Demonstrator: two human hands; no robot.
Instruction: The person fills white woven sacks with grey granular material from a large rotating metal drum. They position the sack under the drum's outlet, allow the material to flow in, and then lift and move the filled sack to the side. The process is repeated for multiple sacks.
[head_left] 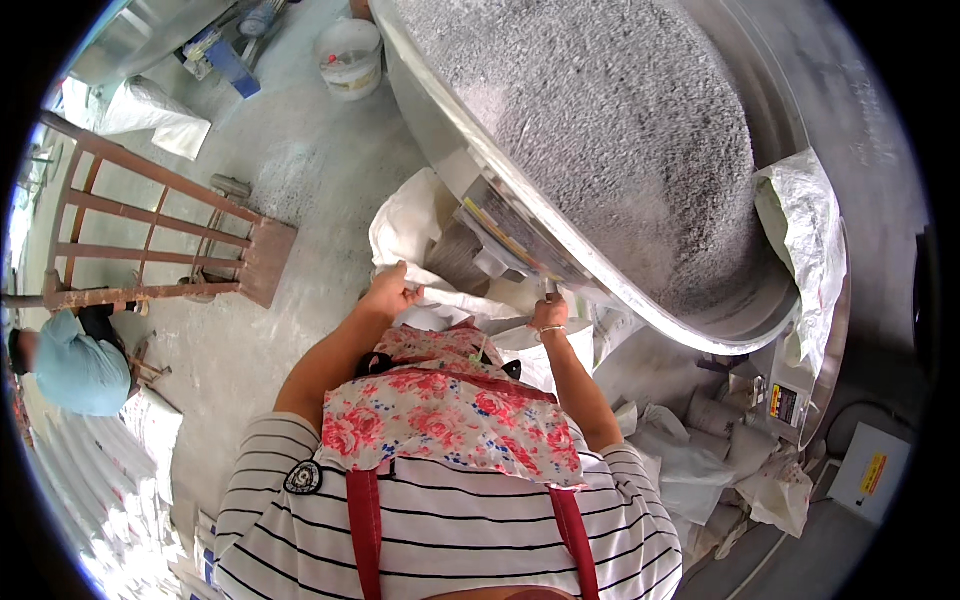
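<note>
A large round metal vat (500, 160) full of grey granules (600, 130) stands in front of me. A white woven sack (405, 220) is held open at its side, beneath a metal outlet (490, 262), with grey material visible inside. My left hand (392, 291) is closed on the near left rim of the sack. My right hand (549, 314) is closed at the outlet's right side, beside the sack's edge. A small metal piece shows above its fingers, but whether it grips that or the sack is unclear.
A rusty hand truck (160, 215) lies at left, near a person in a light blue top (82, 365). A white bucket (349, 60) stands at the back. An empty white sack (805, 240) drapes over the vat's right rim. Crumpled sacks (690, 460) are piled at lower right.
</note>
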